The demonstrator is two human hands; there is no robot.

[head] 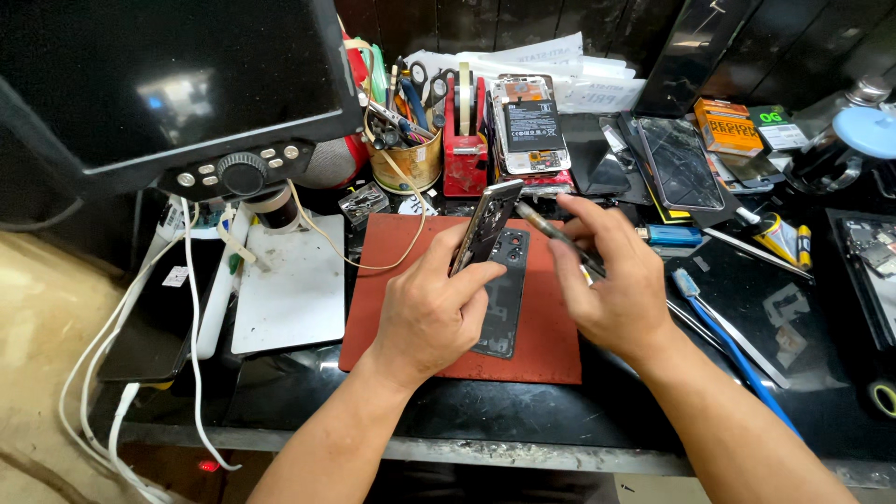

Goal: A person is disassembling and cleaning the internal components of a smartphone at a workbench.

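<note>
A phone body is gripped on edge in the left hand, with the fingers closed around its lower part and the upper end tilted away from the person. The phone body is held above the red work mat, which lies on the dark surface. A slim metal tool is pinched in the closed fingers of the right hand, to the right of the phone body; its tip is directed toward the upper edge of the phone body, and contact cannot be confirmed. A black back cover with a camera cut-out lies flat on the red work mat, directly beneath the phone body and partly hidden by the left hand.

A white pad is located just left of the red work mat. Behind the mat, a monitor with a control knob, a tin of tools and a red tape dispenser are found. A cracked phone lies behind and to the right of the mat, and a blue-handled tool lies to the right of the mat.
</note>
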